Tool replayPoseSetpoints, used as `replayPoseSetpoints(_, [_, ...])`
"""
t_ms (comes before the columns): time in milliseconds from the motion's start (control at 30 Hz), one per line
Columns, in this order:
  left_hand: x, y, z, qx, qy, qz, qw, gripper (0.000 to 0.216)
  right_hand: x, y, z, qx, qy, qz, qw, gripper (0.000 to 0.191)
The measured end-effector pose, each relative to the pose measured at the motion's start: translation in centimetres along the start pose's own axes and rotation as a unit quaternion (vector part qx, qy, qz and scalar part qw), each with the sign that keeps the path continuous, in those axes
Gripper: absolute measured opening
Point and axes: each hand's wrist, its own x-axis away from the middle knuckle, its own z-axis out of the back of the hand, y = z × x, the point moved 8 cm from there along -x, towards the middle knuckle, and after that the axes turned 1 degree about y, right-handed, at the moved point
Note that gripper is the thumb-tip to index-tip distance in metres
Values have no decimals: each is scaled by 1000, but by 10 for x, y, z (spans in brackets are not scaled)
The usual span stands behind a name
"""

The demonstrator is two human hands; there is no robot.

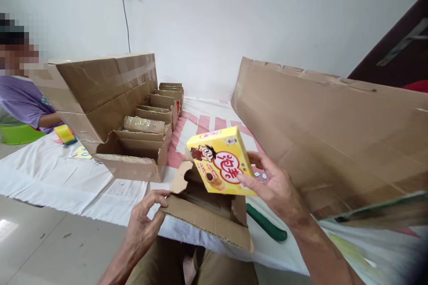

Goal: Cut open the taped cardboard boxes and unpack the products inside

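Observation:
My right hand (272,187) grips a yellow snack box (221,160) with a cartoon face and red lettering, holding it tilted over a small open cardboard carton (200,213). My left hand (145,218) pinches the carton's near-left flap, its fingers curled on the cardboard edge. The carton sits at the near edge of a white cloth (67,178) with pink stripes spread over the floor.
A row of open small cartons (147,142) runs back along the left beside a large taped cardboard box (103,84). A big flat cardboard sheet (327,133) leans at right. A green-handled tool (267,227) lies by my right wrist. A person in purple (25,102) sits far left near yellow tape (65,134).

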Motion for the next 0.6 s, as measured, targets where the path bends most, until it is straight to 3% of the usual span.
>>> replayPoseSetpoints(100, [-5,10,10,49,12,-4,999,23,-1,-9,20,-60,6,-8,998,49])
replayPoseSetpoints(200, [-21,34,22,108,16,-7,994,41,-1,-24,19,-109,-47,-6,993,51])
replayPoseSetpoints(400, [-42,89,2,248,-121,55,960,84,10,-69,-6,-187,-180,-6,966,49])
replayPoseSetpoints(500, [-33,89,-3,306,-127,93,939,86,15,-82,-6,-165,-165,23,972,56])
replayPoseSetpoints(600, [-19,75,2,359,-101,122,920,79,21,-76,-1,-176,-126,28,976,72])
